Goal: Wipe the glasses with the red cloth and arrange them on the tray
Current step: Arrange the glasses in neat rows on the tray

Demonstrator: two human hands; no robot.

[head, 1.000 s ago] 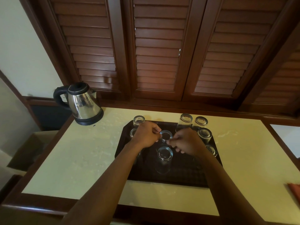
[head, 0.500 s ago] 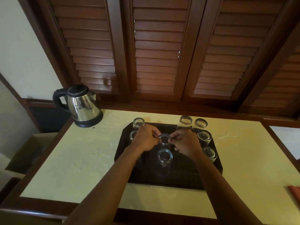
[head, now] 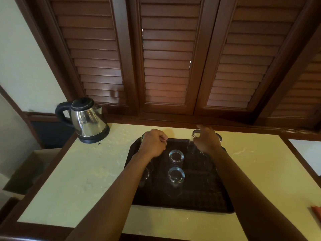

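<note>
While right hand (head: 207, 140) grips glass (head: 194, 142), left hand (head: 153, 142) fisted

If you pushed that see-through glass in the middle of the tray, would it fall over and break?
Probably not easily: the middle glass stands short and wide on the flat dark tray, so it would likely slide. It looks like real glass, so a fall could crack it. Its smooth sides may feel slippery.

Left hand (head: 153, 143): off the centre glass (head: 176, 156) it pinched with the right a second ago; now curled, at 10 o'clock of that glass.
Right hand (head: 207, 140): gone from the centre glass to 1 o'clock; fingers now round the tall glass (head: 195, 141) at the tray's (head: 199, 206) far edge.
Centre glass: now untouched, inverted.
</note>
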